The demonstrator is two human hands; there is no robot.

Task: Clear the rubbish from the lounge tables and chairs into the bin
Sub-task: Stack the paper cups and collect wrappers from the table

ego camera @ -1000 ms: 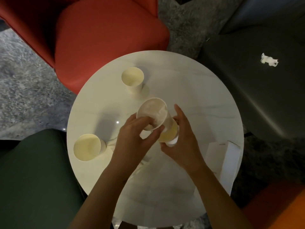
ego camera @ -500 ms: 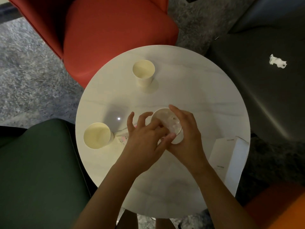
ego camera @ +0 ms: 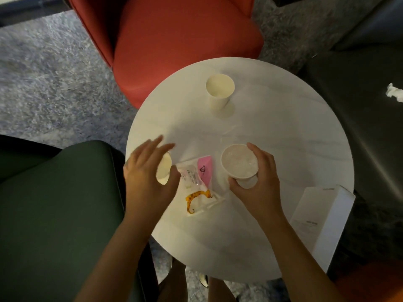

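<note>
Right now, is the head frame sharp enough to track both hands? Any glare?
Head view: left hand fingers motion-smeared, carpet at frame left streaked; right hand and the cup in its grip fairly sharp. Head view lighting: dim, warm, no hard glare on the table, soft shadow by the far cup; wide-angle bows the rim.

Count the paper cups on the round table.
3. The far cup stands near the red chair; the left hand is over a second cup; the right hand grips a third cup, maybe nested in another.
</note>
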